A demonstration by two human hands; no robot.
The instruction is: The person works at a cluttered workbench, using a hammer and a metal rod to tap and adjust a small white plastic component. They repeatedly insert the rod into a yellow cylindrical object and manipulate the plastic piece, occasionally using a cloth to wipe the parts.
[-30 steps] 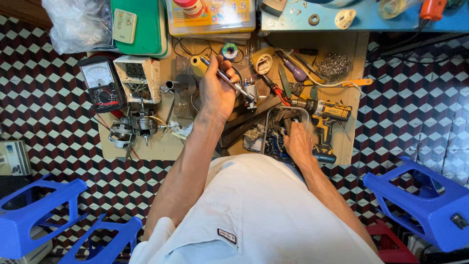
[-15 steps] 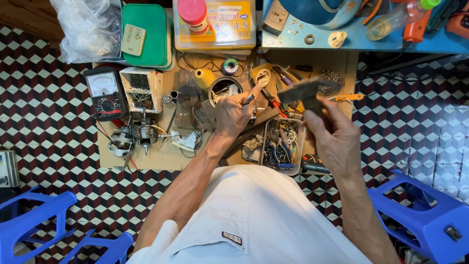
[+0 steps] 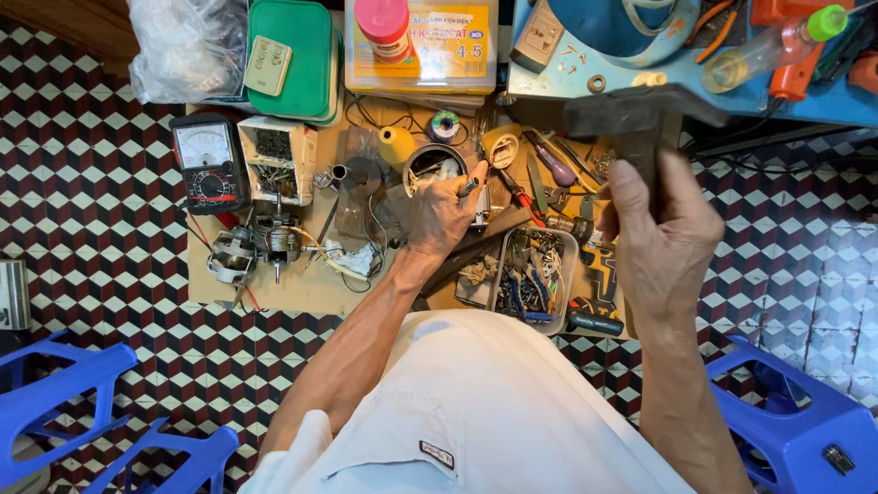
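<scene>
My right hand (image 3: 666, 242), right of centre, raised toward camera: fingers wrapped round handle of dark hammer (image 3: 640, 114), blocky head crossing upper right of frame. Judged head-heavy, rigid, not fragile; grip best low on handle, as now. My left hand (image 3: 444, 212), centre, over cardboard work mat (image 3: 302, 285): fingers curled, pinching small slim metal tool (image 3: 468, 187), exact kind unclear. Tool judged light, stiff, easily dropped. Hands well apart. Parts tray (image 3: 530, 274) lies between them, lower; analog multimeter (image 3: 210, 163) at left.
</scene>
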